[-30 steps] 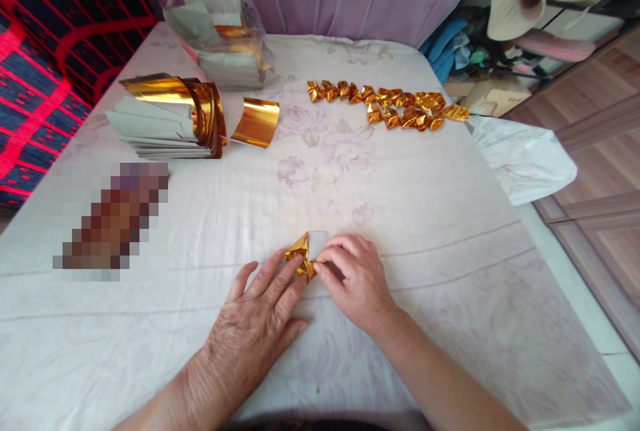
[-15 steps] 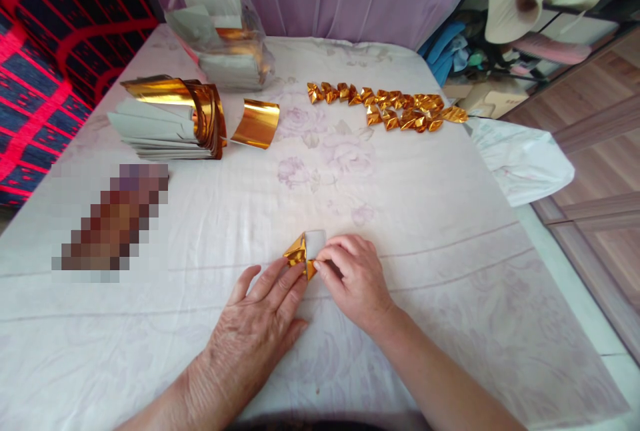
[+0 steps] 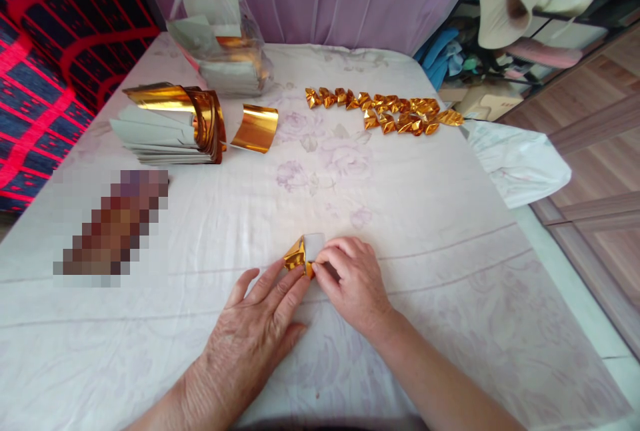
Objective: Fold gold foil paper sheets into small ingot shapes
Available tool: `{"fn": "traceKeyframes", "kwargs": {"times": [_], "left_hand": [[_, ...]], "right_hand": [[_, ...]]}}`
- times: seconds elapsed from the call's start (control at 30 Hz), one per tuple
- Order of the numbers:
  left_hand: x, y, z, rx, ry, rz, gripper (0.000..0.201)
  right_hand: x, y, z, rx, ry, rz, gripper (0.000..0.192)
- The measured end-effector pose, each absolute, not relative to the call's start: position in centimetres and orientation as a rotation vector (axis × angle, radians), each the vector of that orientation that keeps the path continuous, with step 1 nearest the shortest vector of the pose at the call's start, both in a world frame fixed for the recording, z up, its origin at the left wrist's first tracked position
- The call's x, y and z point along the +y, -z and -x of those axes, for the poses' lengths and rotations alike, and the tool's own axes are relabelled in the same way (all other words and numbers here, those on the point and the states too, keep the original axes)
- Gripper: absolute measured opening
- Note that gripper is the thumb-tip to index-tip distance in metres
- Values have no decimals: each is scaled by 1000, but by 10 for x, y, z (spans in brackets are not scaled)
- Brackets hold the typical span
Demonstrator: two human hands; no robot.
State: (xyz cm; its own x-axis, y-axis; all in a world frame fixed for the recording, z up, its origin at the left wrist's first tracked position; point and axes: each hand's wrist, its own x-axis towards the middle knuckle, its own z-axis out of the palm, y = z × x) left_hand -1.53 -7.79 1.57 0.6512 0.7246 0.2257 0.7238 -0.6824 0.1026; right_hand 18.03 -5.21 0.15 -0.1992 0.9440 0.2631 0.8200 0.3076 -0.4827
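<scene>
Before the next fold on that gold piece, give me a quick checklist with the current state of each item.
1. Gold paper piece lying on the tablecloth: ok.
2. Left hand pressing its fingertips on the piece's near edge: ok.
3. Right hand pinching the piece's right side: ok.
4. Crease lined up under the fingers: cannot tell, hidden by both hands.
5. Cloth around the piece free of other things: ok; the row of folded gold pieces lies far off.
6. Fresh sheets at hand: ok; the stack of gold sheets and a loose curled sheet lie at far left.
</scene>
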Motion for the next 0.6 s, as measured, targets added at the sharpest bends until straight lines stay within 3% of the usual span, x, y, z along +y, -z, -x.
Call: {"fn": "traceKeyframes", "kwargs": {"times": [0.6], "left_hand": [[-81,-14,13,1320,-254,-2859,44]], "right_hand": [[-50,0,-188,-2055,-417,1487,6]]}}
